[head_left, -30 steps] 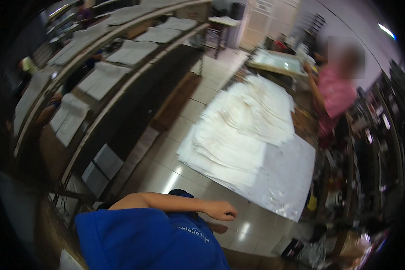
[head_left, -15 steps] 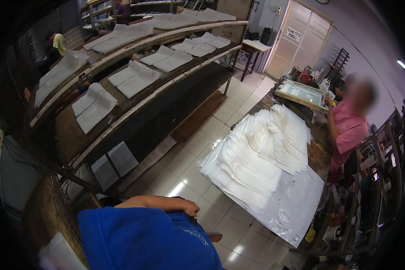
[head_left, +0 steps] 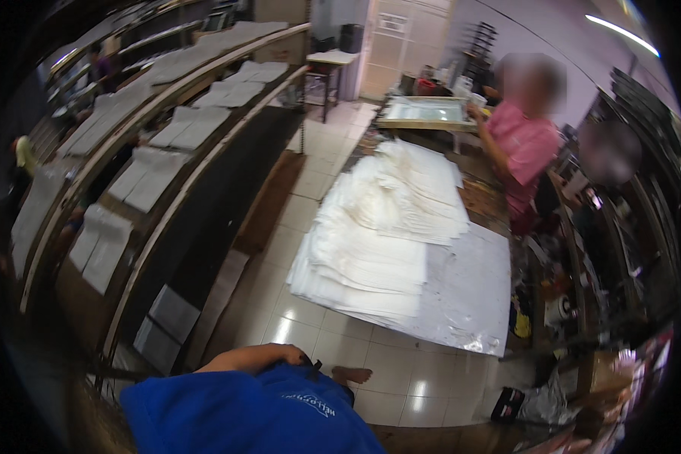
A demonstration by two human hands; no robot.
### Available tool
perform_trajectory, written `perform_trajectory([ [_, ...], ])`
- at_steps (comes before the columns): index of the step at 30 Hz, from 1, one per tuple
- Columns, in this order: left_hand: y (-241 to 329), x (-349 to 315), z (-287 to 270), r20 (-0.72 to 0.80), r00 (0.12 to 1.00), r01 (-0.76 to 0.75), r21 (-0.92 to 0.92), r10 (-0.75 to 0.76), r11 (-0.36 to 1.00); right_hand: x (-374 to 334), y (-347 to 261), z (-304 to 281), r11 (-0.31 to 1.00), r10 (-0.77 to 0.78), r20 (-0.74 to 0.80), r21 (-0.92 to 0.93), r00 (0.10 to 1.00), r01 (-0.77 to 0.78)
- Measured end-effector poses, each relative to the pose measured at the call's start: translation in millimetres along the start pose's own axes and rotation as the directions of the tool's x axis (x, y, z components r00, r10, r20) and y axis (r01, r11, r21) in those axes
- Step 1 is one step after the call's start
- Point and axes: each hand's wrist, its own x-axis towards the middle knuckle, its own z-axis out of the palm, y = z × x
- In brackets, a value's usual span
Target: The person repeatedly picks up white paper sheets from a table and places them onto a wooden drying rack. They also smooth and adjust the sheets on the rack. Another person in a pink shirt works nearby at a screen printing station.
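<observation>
My left hand (head_left: pixel 289 354) rests in front of my blue shirt (head_left: pixel 242 412), its forearm bent across from the left. The fingers look curled, next to a small black thing (head_left: pixel 315 365) at the shirt's edge; whether they hold it is hidden. My right hand is out of view. Ahead of me, beyond my left hand's reach, a thick heap of thin white sheets (head_left: pixel 371 234) lies fanned on a table covered in pale sheeting (head_left: pixel 465 295).
Long racks on the left carry paired white sheets (head_left: pixel 147 178). At the table's far end a co-worker in a pink shirt (head_left: pixel 526 144) holds a wooden-edged frame (head_left: pixel 424 111). Cluttered shelves (head_left: pixel 613 219) line the right. A tiled floor (head_left: pixel 280 287) runs between rack and table.
My view has turned to the right, so the rack and table have shifted left in the picture. My left hand stays at my shirt front. The co-worker remains at the frame.
</observation>
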Motion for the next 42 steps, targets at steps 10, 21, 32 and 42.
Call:
perform_trajectory([
  [10, 10.0, 5.0, 1.6, -0.077, 0.996, 0.061, 0.15, -0.05, 0.987, -19.4, 24.8, 38.5, 0.965, 0.236, 0.235, -0.168, 0.943, -0.2],
  [21, 17.4, 1.6, -3.4, 0.018, 0.996, 0.084, 0.235, -0.091, 0.968, -17.8, 19.9, 34.4, 0.937, 0.339, 0.41, -0.227, 0.847, -0.265],
  [32, -0.8, -3.2, -5.1, -0.099, 0.994, 0.065, 0.137, -0.052, 0.988, -15.1, 6.8, 24.8, 0.967, 0.255, 0.276, -0.099, 0.927, -0.237],
  [42, -52.0, 32.8, -10.9, 0.033, 0.971, -0.237, 0.235, 0.236, 0.943, -10.3, -9.5, 9.7, 0.961, 0.276, 0.106, -0.003, 0.955, -0.278],
])
